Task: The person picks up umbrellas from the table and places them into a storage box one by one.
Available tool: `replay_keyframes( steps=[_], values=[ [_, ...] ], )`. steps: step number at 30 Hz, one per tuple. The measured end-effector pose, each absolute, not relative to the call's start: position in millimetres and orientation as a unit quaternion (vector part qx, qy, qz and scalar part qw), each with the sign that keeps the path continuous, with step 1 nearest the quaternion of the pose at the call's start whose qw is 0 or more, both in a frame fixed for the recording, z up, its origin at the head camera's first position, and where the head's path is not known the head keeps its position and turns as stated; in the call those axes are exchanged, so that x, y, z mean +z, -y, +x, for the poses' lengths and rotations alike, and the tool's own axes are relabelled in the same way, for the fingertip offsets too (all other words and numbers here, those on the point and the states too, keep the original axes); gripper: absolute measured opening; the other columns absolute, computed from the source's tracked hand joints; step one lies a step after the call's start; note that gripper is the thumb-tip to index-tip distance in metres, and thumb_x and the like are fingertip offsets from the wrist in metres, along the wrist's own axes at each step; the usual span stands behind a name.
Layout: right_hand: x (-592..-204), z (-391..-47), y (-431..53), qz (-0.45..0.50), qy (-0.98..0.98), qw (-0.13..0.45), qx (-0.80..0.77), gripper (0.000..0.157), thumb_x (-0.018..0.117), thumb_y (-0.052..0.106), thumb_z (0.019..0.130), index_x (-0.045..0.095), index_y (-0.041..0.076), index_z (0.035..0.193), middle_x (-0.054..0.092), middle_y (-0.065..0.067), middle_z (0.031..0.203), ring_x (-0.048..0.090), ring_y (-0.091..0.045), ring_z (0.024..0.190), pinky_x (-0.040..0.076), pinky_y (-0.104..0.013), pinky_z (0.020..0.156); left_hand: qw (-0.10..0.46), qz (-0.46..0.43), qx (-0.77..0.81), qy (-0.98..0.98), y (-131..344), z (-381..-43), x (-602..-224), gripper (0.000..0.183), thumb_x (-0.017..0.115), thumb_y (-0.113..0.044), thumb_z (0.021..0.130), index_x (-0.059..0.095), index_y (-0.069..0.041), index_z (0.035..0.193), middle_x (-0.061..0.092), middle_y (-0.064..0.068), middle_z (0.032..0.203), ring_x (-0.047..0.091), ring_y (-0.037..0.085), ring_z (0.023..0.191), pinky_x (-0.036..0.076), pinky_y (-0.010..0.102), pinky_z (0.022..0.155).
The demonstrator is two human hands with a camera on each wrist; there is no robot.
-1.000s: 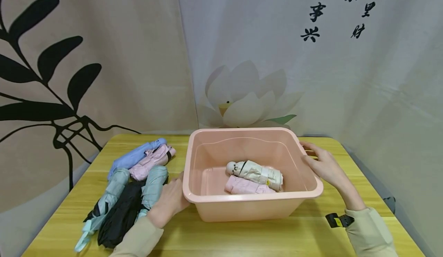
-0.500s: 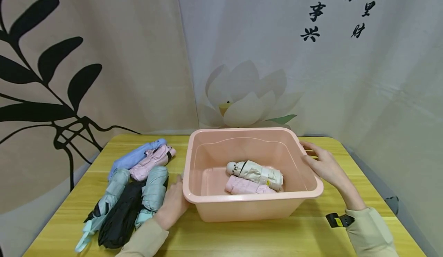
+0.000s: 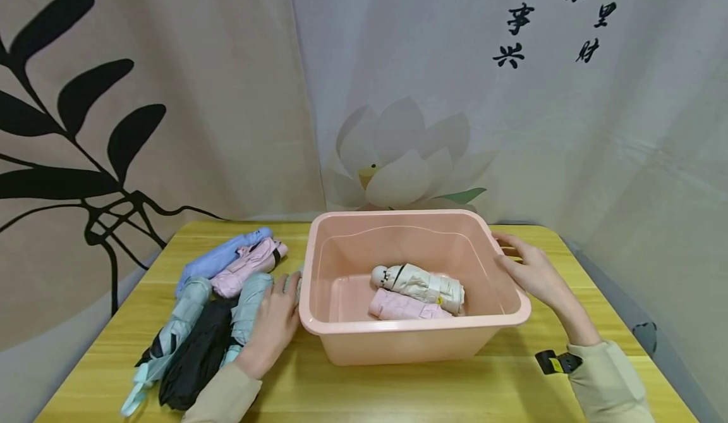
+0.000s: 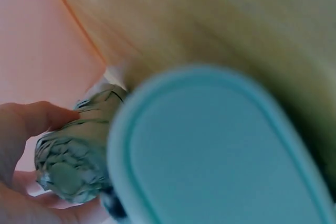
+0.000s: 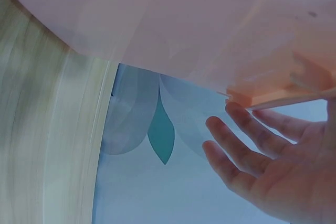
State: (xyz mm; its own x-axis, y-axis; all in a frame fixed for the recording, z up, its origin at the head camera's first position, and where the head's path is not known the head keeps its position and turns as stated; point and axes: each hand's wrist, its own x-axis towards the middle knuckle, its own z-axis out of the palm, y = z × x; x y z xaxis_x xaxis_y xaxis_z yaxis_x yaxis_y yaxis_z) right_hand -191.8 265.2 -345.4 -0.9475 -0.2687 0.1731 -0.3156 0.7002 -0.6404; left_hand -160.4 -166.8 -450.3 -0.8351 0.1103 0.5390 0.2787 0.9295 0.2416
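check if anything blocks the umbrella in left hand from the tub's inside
Yes, the left wall of the tub; the umbrella in the left hand is outside it and would probably need lifting over. Nothing else visible.

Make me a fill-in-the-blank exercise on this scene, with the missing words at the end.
1. The pink plastic basin holds ____ folded umbrellas.
2. On the table, between two pale teal umbrellas, lies a ____ folded umbrella.
3. Outside the basin, the umbrella farthest back is ____.
4. Beside the basin, the person's ____ hand grips a grey-green umbrella.

Missing words: two; black; blue; left.
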Motion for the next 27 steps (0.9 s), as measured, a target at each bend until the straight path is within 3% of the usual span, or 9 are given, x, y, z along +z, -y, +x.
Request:
replay_keyframes(
  steps=[9,18,23,27],
  values=[
    [-345.0,-191.6,-265.7,0.157,0.924,0.033,0.349,0.049,0.044,0.034,0.095,0.039,0.012,0.139,0.05,-0.014,0.132,0.057,-0.033,0.11,0.048,-0.043,0.086,0.324,-0.141,-0.147,0.924,179.0,-162.0,-440.5,0.05,0.07,-0.002,0.075,0.052,0.0,0.121,0.052,0.026,0.121,0.052,0.045,0.101,0.051,0.053,0.068],
    [-345.5,-191.9,-265.2,0.16,0.922,0.036,0.352,0.049,0.045,0.033,0.095,0.039,0.012,0.138,0.05,-0.015,0.131,0.057,-0.034,0.109,0.049,-0.043,0.084,0.381,-0.178,-0.116,0.9,192.5,-164.4,-437.7,0.053,0.073,0.001,0.068,0.054,0.001,0.117,0.053,0.025,0.121,0.052,0.044,0.101,0.052,0.051,0.064],
    [-346.0,-191.3,-265.8,0.156,0.924,0.041,0.347,0.049,0.045,0.035,0.095,0.039,0.012,0.138,0.051,-0.014,0.131,0.058,-0.032,0.108,0.049,-0.041,0.084,0.409,-0.185,-0.098,0.888,199.1,-164.6,-429.4,0.055,0.075,0.001,0.066,0.055,0.0,0.117,0.053,0.025,0.121,0.052,0.045,0.102,0.052,0.051,0.069],
    [-345.6,-190.9,-265.5,0.161,0.924,0.041,0.346,0.048,0.045,0.033,0.095,0.039,0.011,0.138,0.051,-0.015,0.131,0.058,-0.033,0.108,0.049,-0.045,0.084,0.423,-0.195,-0.097,0.879,202.8,-165.2,-418.3,0.052,0.073,0.001,0.069,0.054,0.003,0.117,0.051,0.025,0.124,0.05,0.045,0.105,0.049,0.052,0.08]
  ],
)
